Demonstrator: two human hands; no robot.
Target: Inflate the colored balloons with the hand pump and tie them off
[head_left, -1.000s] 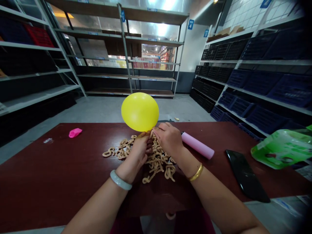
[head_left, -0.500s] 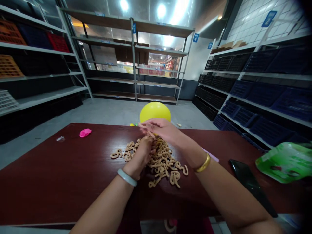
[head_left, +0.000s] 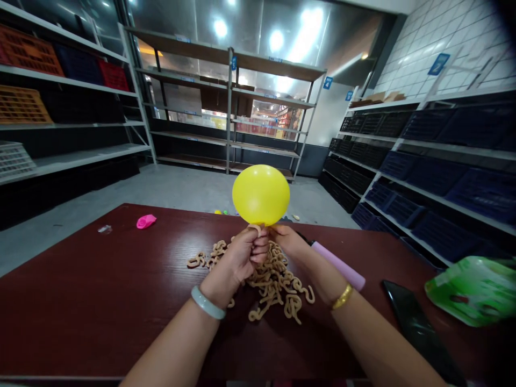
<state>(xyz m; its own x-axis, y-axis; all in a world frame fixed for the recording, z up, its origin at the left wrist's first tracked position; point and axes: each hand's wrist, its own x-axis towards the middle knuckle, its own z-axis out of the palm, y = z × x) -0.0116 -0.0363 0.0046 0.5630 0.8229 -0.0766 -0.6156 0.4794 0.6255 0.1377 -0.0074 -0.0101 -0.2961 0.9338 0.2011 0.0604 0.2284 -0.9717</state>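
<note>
An inflated yellow balloon (head_left: 260, 194) stands upright above my two hands. My left hand (head_left: 244, 254) is closed around the balloon's neck, thumb and fingers pinched at the top. My right hand (head_left: 287, 239) touches the neck from the right side, fingers closed on it. Under both hands lies a heap of tan rubber bands (head_left: 269, 278) on the dark red table (head_left: 100, 301). A pale green bangle sits on my left wrist, a gold one on my right.
A pink tube-shaped pump (head_left: 337, 265) lies right of the heap, a black phone (head_left: 419, 330) further right, and a green plastic bag (head_left: 475, 290) at the right edge. A flat pink balloon (head_left: 145, 221) rests at the table's far left. Shelving racks line the room.
The balloon dipped behind my right hand half a second ago and now stands above both hands again. My right hand came down from over the neck to its right side.
</note>
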